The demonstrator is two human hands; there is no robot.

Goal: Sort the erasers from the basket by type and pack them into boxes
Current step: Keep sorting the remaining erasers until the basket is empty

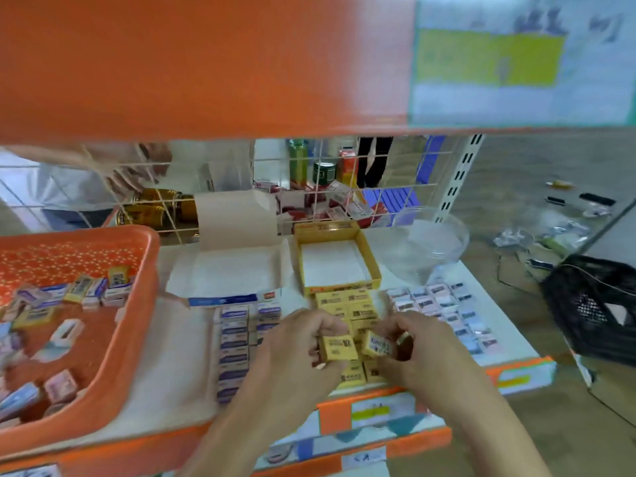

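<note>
A yellow eraser [339,346] is pinched in the left hand [303,342] and a second eraser [377,344] in the right hand [420,346], both held just above the yellow row [344,302] laid before the open yellow box [374,263], apparently so that one type is gathered for packing, while mixed erasers lie in the basket [144,304].

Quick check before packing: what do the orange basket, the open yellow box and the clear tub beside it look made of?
Orange basket: moulded plastic, matt, thick rounded rim, perforated floor. Yellow box: likely printed cardboard; thin straight walls, white inside. Clear tub: probably thin glossy plastic; the shelf shows through, though blur leaves it open.
</note>
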